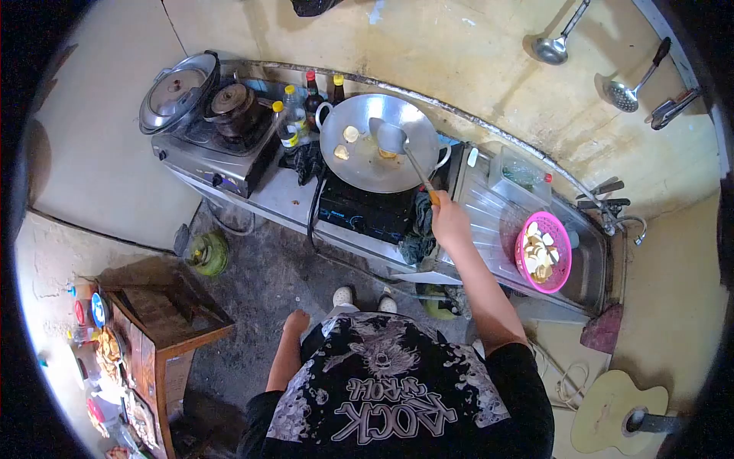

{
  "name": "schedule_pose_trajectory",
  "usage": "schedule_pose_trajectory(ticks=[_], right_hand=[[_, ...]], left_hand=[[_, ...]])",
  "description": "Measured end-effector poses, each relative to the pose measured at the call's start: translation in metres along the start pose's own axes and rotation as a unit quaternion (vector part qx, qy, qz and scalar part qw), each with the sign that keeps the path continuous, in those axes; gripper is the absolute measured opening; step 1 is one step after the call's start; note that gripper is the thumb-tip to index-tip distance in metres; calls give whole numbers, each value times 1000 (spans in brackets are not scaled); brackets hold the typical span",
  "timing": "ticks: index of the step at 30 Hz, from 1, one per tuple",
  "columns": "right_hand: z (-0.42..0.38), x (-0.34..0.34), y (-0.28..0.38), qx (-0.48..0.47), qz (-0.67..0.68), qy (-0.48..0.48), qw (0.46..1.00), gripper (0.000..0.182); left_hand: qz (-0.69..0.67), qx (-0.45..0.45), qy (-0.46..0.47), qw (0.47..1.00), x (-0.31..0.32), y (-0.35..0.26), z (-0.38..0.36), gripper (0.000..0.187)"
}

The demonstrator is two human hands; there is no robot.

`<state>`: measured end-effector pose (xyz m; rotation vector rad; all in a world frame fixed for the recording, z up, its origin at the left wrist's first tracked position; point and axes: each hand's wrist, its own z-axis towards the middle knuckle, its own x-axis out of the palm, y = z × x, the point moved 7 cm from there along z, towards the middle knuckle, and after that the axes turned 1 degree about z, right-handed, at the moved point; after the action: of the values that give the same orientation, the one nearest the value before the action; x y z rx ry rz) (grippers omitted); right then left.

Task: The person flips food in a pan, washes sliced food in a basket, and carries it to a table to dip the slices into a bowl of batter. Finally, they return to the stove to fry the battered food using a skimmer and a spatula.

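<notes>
Over the upper-centre pan (358,173), the right hand (451,222) grips a spatula (393,139), seemingly frying food (351,134) that next calls for turning; the left hand (296,322) is unclear.

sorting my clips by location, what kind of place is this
Most likely a small kitchen, perhaps in a home: a wok sits on a black cooktop, a stove stands to one side of it, and a metal sink is on the other.

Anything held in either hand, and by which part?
Right hand: spatula, held by its orange-brown handle, away from the blade. Left hand: nothing visible in it.
</notes>
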<state>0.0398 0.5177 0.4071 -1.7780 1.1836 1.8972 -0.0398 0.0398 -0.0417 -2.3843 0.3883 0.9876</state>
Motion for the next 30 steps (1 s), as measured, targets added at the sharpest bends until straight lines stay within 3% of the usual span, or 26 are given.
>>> schedule_pose_trajectory(ticks=[2,8,9,10,11,13,14,17,20,23,26,29,30], right_hand=[[10,6,7,-24,52,-32,998,24],[43,47,11,41,133,-29,990,25],[51,60,8,50,157,-30,986,25],[63,83,-1,-4,146,-81,986,28],[62,91,-2,55,247,-11,967,29],[45,97,15,169,434,131,875,32],[36,93,26,172,489,140,844,32],[27,91,28,190,518,191,812,30],[19,83,22,171,522,215,807,27],[9,72,11,151,510,226,816,35],[-5,62,3,144,476,232,836,33],[-17,57,0,160,505,244,812,35],[-18,56,-3,150,483,237,829,35]], left_hand=[[-65,-64,-42,995,-14,-6,-8,34],[-83,-83,-27,993,-33,-32,-35,36],[1,-9,12,1000,-20,-28,-23,35],[85,65,51,993,2,-16,-6,35],[168,138,91,972,23,-13,-1,35],[26,19,2,999,21,3,-3,33],[-47,-40,-42,997,18,13,-3,33],[131,82,74,985,-12,-25,-22,33],[97,45,17,994,5,-10,-9,33],[177,95,52,978,19,-5,2,32],[-83,-122,-26,989,-27,-9,-25,32],[-89,-116,-12,989,-31,-13,-25,35],[-91,-115,-8,989,-30,-11,-24,36]])
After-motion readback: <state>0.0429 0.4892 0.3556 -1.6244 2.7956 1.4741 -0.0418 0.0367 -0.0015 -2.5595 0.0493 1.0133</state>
